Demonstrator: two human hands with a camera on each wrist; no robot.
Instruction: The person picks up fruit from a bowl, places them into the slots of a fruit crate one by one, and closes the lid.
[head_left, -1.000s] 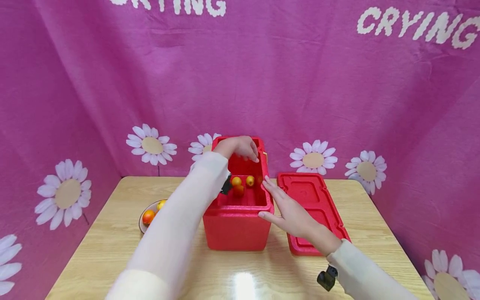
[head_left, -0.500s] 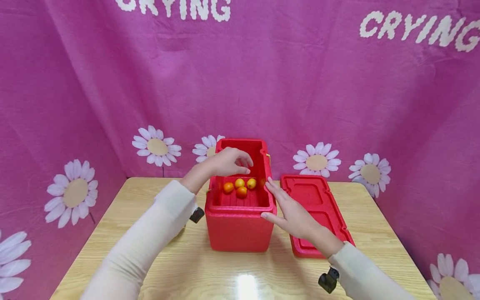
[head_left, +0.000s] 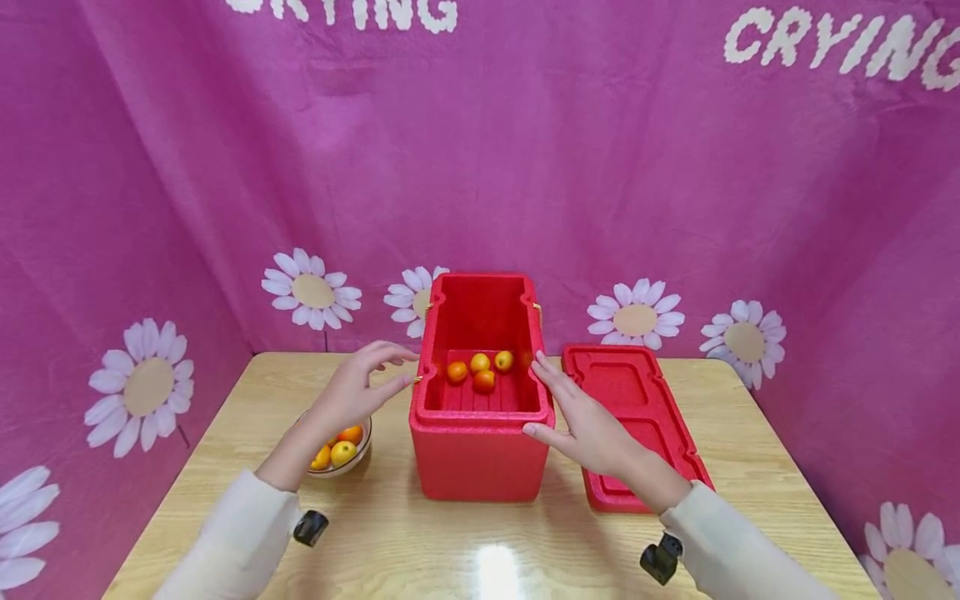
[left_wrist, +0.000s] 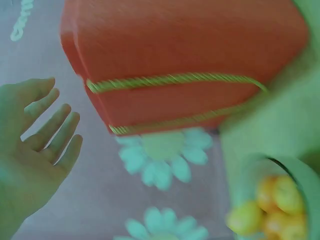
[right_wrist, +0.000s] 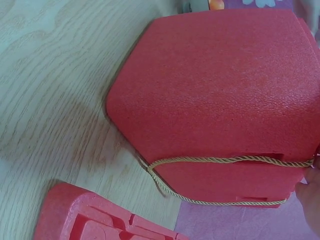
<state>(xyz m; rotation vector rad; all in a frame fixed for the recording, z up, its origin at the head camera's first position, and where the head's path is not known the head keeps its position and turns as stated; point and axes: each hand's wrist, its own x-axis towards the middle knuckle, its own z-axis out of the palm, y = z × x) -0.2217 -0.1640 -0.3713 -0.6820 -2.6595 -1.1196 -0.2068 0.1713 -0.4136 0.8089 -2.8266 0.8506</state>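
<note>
A deep red foam box point(head_left: 480, 462) stands open-topped on the table, with several orange and yellow fruits point(head_left: 483, 382) on its floor. My left hand point(head_left: 352, 390) hangs in the air just left of the box, fingers spread and holding nothing; the left wrist view shows its empty palm. My right hand point(head_left: 588, 429) rests on the box's right rim with extended fingers. Below the left hand is a bowl point(head_left: 360, 457) of similar fruits point(left_wrist: 275, 207), partly covered by the forearm in the head view. Gold rope point(left_wrist: 175, 80) loops along the box's side.
The red lid point(head_left: 637, 425) lies on the wooden table point(head_left: 480, 542) to the right of the box. A purple cloth point(head_left: 480, 150) with daisies hangs close behind and at both sides. Another gold rope point(right_wrist: 215, 160) runs along the box's right side.
My left hand has come out from above the box and moved left toward the bowl. A fourth fruit now shows at the left on the box's floor. The right hand stays on the rim.
</note>
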